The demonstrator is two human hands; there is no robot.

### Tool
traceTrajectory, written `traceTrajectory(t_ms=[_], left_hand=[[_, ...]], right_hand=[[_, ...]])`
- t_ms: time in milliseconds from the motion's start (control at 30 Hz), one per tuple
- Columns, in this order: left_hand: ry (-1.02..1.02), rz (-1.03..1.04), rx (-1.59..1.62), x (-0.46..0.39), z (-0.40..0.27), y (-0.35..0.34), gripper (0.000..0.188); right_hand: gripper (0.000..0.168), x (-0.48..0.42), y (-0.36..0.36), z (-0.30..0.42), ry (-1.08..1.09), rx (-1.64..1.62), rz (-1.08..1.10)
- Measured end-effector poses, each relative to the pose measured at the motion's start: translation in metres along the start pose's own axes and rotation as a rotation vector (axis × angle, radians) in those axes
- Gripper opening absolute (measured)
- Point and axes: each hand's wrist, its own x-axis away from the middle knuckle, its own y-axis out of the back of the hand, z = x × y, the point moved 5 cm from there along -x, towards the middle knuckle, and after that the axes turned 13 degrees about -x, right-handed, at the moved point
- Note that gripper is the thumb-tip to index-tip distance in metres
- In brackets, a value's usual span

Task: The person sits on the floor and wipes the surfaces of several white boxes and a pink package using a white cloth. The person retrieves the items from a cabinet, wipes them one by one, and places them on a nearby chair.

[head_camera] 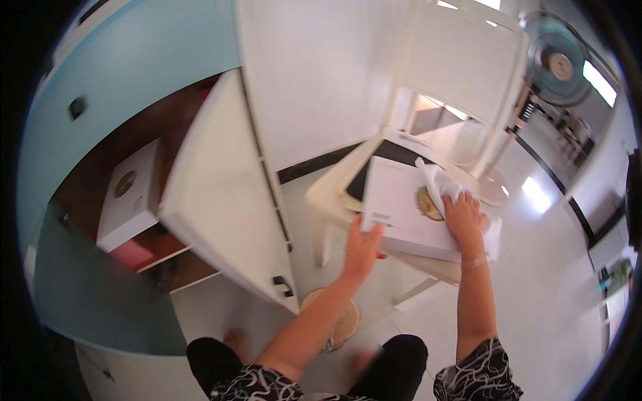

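A flat white box (396, 195) with a round gold emblem lies on the seat of a cream plastic chair (326, 188). Beneath it on the chair is a dark flat item (362, 181). My left hand (362, 248) rests at the box's near left corner, thumb and fingers apart. With my right hand (465, 218) I press a white cloth (441, 180) onto the right part of the box, beside the emblem. The cloth hangs past the box's right edge.
At left, a pale blue cabinet has its white door (220, 185) swung out. Inside, another white box (130, 195) sits on a pink item (131, 253). A round woven-looking stool or mat (346, 321) is near my feet. A standing fan (559, 65) is at upper right.
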Motion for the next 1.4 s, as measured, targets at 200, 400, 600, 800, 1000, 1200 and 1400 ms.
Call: traceTrajectory(t_ms=[200, 400, 600, 800, 1000, 1200, 1400], left_hand=[[-0.052, 0.067, -0.095, -0.015, 0.006, 0.002, 0.054], [-0.687, 0.125, -0.866, 0.083, -0.035, 0.024, 0.047], [-0.186, 1.214, -0.881, 0.216, -0.150, 0.133, 0.033], [-0.224, -0.362, -0.368, 0.188, -0.196, 0.370, 0.006], [-0.361, -1.332, -0.047, 0.193, -0.165, 0.545, 0.035], [-0.050, -0.874, 0.143, 0.149, -0.177, 0.532, 0.047], [-0.006, -0.744, 0.208, 0.152, -0.159, 0.488, 0.044]], right_hand=[[0.048, 0.105, -0.006, 0.063, 0.471, -0.071, -0.117], [0.040, 0.119, -0.005, 0.039, 0.604, -0.201, -0.092], [0.039, 0.190, 0.016, 0.050, 0.317, -0.985, 0.696], [0.065, 0.276, 0.015, 0.111, 0.262, -1.207, 1.130], [0.032, 0.330, -0.026, 0.162, 0.274, -1.103, 1.466], [0.032, 0.358, -0.072, 0.175, 0.191, -1.081, 1.608], [0.041, 0.363, -0.082, 0.252, 0.124, -1.112, 1.613]])
